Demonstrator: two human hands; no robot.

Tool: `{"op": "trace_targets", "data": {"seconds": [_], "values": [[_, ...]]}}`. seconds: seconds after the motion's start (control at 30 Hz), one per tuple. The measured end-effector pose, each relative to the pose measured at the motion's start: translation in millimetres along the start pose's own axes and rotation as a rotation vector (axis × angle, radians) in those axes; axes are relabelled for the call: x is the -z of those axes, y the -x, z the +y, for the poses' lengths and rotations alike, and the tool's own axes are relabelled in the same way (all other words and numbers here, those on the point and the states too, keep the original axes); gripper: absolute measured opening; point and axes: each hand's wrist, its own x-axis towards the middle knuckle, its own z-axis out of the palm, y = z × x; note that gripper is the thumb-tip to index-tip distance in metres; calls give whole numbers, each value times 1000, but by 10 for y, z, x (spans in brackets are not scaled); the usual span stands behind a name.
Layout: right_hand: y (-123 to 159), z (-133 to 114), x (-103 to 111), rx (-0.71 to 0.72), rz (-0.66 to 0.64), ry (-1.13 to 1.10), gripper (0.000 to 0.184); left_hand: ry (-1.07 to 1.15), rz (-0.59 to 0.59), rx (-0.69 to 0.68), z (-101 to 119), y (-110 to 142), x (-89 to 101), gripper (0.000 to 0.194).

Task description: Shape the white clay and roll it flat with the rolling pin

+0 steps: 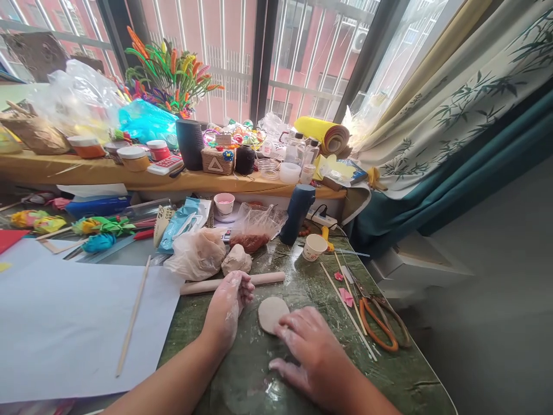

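Note:
A flat, round disc of pale clay (271, 314) lies on the dark green tabletop. My right hand (311, 351) is over its lower right edge, fingertips touching the rim and thumb spread apart. To the left of the disc, my left hand (228, 305) is raised on its side with its fingers curled in together; nothing shows in them. Both hands carry white clay dust. Behind my left hand lies a wooden rolling pin (268, 278), its middle partly hidden by that hand. A lump of clay (237, 260) sits just beyond the pin, beside a plastic bag of clay (199, 253).
White paper (78, 323) covers the left side, with a thin wooden stick (133, 317) on it. Orange-handled scissors (378, 325), sticks (349, 314) and a paper cup (315, 246) stand or lie at right. A dark bottle (297, 214) is behind. A crowded ledge (164, 180) runs below the window.

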Motion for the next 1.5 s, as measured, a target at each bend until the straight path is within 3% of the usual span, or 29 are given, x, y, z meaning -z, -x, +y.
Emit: {"op": "trace_targets", "data": {"seconds": [0.07, 0.17, 0.3, 0.47, 0.63, 0.83, 0.93, 1.1, 1.27, 1.43, 1.5], "values": [[75, 5, -157, -59, -63, -32, 29, -2, -4, 2, -9, -11, 8, 39], [87, 62, -253, -254, -13, -53, 25, -25, -16, 2, -22, -24, 12, 38], [-66, 118, -219, -420, -51, -51, 48, -75, -33, -14, -19, -12, -7, 35], [-329, 104, -125, -375, -302, -71, 81, -128, -67, -35, -2, 34, -28, 35], [-566, 136, -62, -362, -443, -73, 90, -119, -43, -64, -39, 31, -2, 33], [-702, 167, -88, -467, -510, -119, 95, -108, 5, -110, -85, 15, 1, 33], [-687, 171, -108, -438, -510, -130, 85, -87, 24, -119, -84, 21, -9, 32], [-636, 180, -101, -415, -440, -135, 85, -104, 33, -125, -101, 18, -1, 31], [-550, 112, -102, -395, -417, -156, 67, -148, 25, -158, -135, 4, 29, 31], [-439, 76, -288, -386, -338, -133, 73, -191, 27, -181, -163, -5, 53, 31], [-408, 91, -382, -332, -302, -104, 65, -195, 27, -177, -166, -3, 58, 31]]}}
